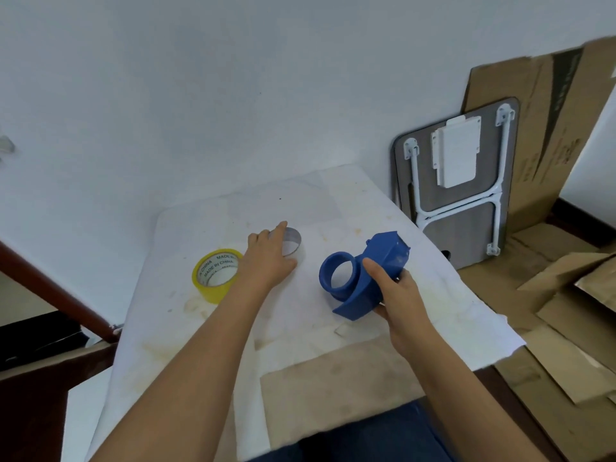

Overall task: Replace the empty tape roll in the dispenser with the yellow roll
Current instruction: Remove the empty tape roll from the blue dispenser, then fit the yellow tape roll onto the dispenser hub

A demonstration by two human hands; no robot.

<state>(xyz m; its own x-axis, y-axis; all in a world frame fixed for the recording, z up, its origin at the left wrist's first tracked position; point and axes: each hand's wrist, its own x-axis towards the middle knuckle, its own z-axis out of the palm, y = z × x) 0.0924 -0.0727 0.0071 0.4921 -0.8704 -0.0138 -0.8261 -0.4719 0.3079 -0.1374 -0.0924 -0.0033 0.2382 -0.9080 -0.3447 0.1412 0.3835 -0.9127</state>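
Note:
A blue plastic tape dispenser (370,278) is lifted a little above the table, and my right hand (398,295) grips its handle from the right. Its round hub faces left and carries no roll. The empty grey cardboard roll (292,243) stands on the table to the dispenser's left. My left hand (270,258) lies over it with fingers curled around its near side. The yellow tape roll (216,275) lies flat on the table just left of that hand, untouched.
The table (333,201) is covered with a stained white cloth and ends near the wall. A folded small table (466,181) leans at the right, with flattened cardboard (550,295) on the floor beside it. A brown wooden rail (66,295) runs at the left.

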